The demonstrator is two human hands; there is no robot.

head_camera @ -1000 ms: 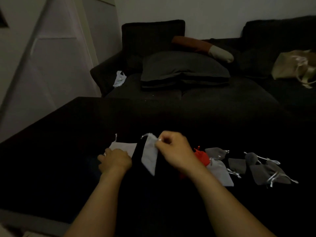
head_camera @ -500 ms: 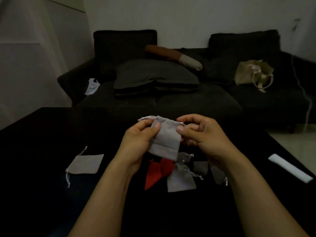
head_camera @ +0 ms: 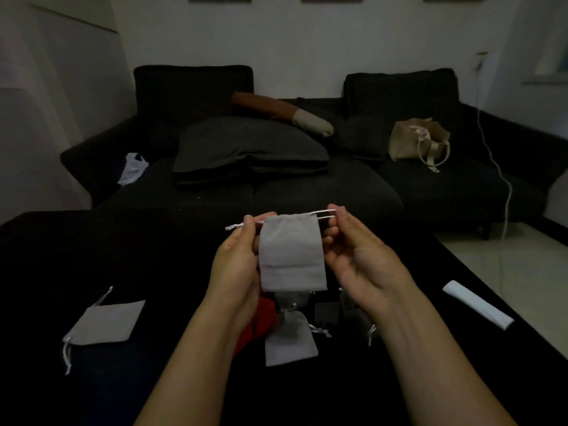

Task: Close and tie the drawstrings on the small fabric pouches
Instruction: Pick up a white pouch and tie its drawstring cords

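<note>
Both hands, left hand (head_camera: 236, 265) and right hand (head_camera: 359, 256), pinch the drawstrings (head_camera: 322, 214) of my grey pouch (head_camera: 290, 253) above the desk (head_camera: 153, 379); uneven pulling could bunch its mouth crooked.

A: What crowds the dark table (head_camera: 159, 247)?
B: Under the raised grey pouch (head_camera: 292, 256) lies a cluster: red pouch (head_camera: 261, 318), tied grey pouch (head_camera: 290, 342).
A: Elsewhere?
B: Bare tabletop between that cluster and the flat pouch (head_camera: 106, 322) far left.
</note>
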